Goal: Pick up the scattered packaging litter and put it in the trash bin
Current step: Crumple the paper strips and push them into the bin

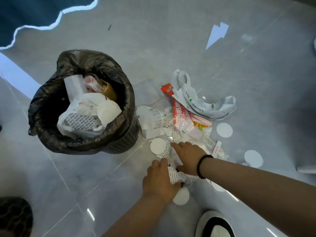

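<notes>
A trash bin (119, 139) lined with a black bag (47, 103) stands left of centre, nearly full of white wrappers and round seals. To its right a heap of packaging litter (181, 120) lies on the floor: an orange wrapper (177, 110), a white plastic bag (205, 103), clear wrappers and round white seal discs (158, 145). My left hand (159, 182) grips crumpled printed seals (174, 175) and a white disc (181, 196) just below the heap. My right hand (188, 156), with a bead bracelet, lies fingers-spread on the litter next to it.
Loose white discs (224, 130) (253, 158) lie to the right on the glossy grey tiled floor. A white paper scrap (217, 35) lies further back. A white shoe (215, 226) shows at the bottom edge, a blue curtain (25, 12) at top left.
</notes>
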Available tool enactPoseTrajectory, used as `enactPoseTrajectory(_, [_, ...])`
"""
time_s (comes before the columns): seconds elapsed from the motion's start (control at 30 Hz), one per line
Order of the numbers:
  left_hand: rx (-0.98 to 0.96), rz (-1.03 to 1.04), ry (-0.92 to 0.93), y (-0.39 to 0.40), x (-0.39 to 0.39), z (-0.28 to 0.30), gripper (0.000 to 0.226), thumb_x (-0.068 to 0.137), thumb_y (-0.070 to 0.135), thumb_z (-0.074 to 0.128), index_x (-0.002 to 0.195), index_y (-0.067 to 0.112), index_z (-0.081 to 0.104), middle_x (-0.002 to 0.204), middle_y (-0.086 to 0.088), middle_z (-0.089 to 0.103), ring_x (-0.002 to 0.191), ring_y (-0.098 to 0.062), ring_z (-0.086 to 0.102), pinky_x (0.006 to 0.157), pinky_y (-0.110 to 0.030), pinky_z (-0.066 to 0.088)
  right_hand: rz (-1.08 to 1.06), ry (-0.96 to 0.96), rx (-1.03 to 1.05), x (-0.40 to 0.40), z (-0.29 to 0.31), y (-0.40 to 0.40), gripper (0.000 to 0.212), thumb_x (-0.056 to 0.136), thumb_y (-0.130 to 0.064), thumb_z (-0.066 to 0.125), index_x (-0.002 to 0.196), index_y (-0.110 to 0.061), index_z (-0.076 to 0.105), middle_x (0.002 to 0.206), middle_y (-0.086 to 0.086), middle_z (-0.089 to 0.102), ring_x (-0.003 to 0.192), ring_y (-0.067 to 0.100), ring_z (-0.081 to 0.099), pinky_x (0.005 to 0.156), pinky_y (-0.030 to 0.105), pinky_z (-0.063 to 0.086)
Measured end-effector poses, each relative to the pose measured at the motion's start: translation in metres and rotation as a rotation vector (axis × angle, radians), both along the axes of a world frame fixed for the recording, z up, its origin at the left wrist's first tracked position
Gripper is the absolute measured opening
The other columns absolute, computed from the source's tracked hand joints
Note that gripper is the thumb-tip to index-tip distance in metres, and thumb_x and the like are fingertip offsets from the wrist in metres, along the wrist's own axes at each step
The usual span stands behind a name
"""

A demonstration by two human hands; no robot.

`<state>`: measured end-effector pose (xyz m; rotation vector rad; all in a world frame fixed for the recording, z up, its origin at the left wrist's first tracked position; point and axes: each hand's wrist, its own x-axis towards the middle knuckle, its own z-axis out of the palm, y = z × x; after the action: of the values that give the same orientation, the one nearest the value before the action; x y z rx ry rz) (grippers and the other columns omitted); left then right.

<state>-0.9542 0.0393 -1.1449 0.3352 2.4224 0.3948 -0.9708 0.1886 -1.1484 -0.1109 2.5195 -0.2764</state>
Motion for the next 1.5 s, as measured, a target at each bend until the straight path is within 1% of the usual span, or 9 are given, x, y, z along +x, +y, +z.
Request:
enactPoseTrajectory(0.33, [0.17, 0.263, -0.064, -0.04, -0.002, 0.004, 0.048, 0.067, 0.049, 0.076, 0.092, 0.031, 0.039, 0.095, 0.011, 0.057, 0.089, -0.009, 0.058, 0.074, -0.022, 0.048, -0.205, -0.01, -0.149, -0.009, 0.002, 0.009, 0.056, 0.085, -0.024, 0.061, 0.136, -0.021, 0.04, 0.133, 0.003, 0.049, 0.118, 0.022, 0.051, 0.095, 0.033, 0.045])
enactPoseTrajectory(0.53, [0.386, 0.295, -0.116, -0.045, -0.031, 0.068, 0.045, 0.068, 0.04, 0.08, 0.098, 0.033, 0.047, 0.085, 0.015, 0.06, 0.072, 0.008, 0.055, 0.055, -0.002, 0.039, -0.345, 0.109, -0.106, -0.025, 0.017, 0.012, 0.048, 0.084, -0.009, 0.054, 0.13, -0.022, 0.047, 0.129, 0.004, 0.054, 0.111, 0.026, 0.056, 0.089, 0.036, 0.049])
enactPoseTrajectory(0.8, [0.472, 0.063, -0.001, -0.077, -0.064, 0.168, 0.047, 0.068, 0.034, 0.08, 0.103, 0.042, 0.051, 0.092, 0.013, 0.065, 0.079, -0.005, 0.065, 0.067, -0.028, 0.058, -0.69, 0.329, -0.598, -0.031, 0.088, 0.021, 0.029, 0.075, -0.008, 0.073, 0.096, -0.025, 0.063, 0.101, -0.002, 0.065, 0.089, 0.014, 0.059, 0.064, 0.014, 0.045])
enactPoseTrajectory(0.93, [0.505, 0.032, 0.19, -0.088, -0.079, 0.19, 0.048, 0.066, 0.036, 0.081, 0.103, 0.045, 0.051, 0.102, 0.027, 0.058, 0.09, 0.0, 0.062, 0.076, -0.026, 0.056, -0.952, 0.012, -1.253, -0.026, 0.153, 0.033, 0.045, 0.069, 0.002, 0.073, 0.11, -0.014, 0.065, 0.092, 0.004, 0.067, 0.069, 0.01, 0.064, 0.049, 0.02, 0.05])
enactPoseTrajectory(1.03, [0.537, -0.015, 0.253, -0.085, -0.087, 0.196, 0.051, 0.066, 0.039, 0.079, 0.106, 0.046, 0.049, 0.104, 0.027, 0.057, 0.093, 0.001, 0.061, 0.077, -0.025, 0.056, -0.911, -0.281, -1.552, -0.026, 0.172, 0.032, 0.089, 0.037, -0.011, 0.093, 0.12, -0.012, 0.061, 0.109, 0.015, 0.068, 0.084, 0.023, 0.07, 0.06, 0.029, 0.057])
enactPoseTrajectory(1.17, [0.673, 0.034, 0.164, -0.09, -0.09, 0.192, 0.05, 0.067, 0.022, 0.084, 0.106, 0.037, 0.056, 0.1, 0.011, 0.067, 0.091, -0.01, 0.068, 0.075, -0.034, 0.058, -0.724, -0.536, -1.469, -0.033, 0.161, -0.001, 0.085, 0.045, -0.009, 0.091, 0.123, -0.013, 0.058, 0.115, 0.019, 0.066, 0.097, 0.032, 0.067, 0.074, 0.042, 0.059])
enactPoseTrajectory(1.3, [0.71, 0.163, 0.091, -0.108, -0.103, 0.186, 0.052, 0.064, 0.022, 0.086, 0.106, 0.034, 0.058, 0.1, 0.005, 0.069, 0.093, -0.014, 0.069, 0.078, -0.041, 0.059, -0.737, -0.483, -1.421, -0.044, 0.153, -0.021, 0.052, 0.06, -0.008, 0.078, 0.11, -0.003, 0.065, 0.112, 0.022, 0.066, 0.092, 0.029, 0.068, 0.073, 0.034, 0.059])
enactPoseTrajectory(1.4, [0.767, 0.292, 0.103, -0.122, -0.117, 0.186, 0.057, 0.055, 0.033, 0.086, 0.105, 0.032, 0.059, 0.102, 0.001, 0.071, 0.094, -0.018, 0.069, 0.082, -0.046, 0.057, -0.762, -0.438, -1.382, -0.052, 0.151, -0.027, 0.06, 0.052, -0.011, 0.087, 0.106, -0.001, 0.066, 0.11, 0.022, 0.067, 0.094, 0.029, 0.068, 0.075, 0.033, 0.058])
enactPoseTrajectory(1.5, [0.785, 0.391, 0.082, -0.127, -0.124, 0.185, 0.055, 0.058, 0.018, 0.087, 0.106, 0.026, 0.06, 0.101, -0.001, 0.072, 0.094, -0.02, 0.069, 0.087, -0.048, 0.056, -0.784, -0.409, -1.397, -0.056, 0.154, -0.038, 0.057, 0.059, -0.002, 0.076, 0.115, -0.006, 0.063, 0.114, 0.019, 0.066, 0.099, 0.031, 0.066, 0.079, 0.04, 0.056])
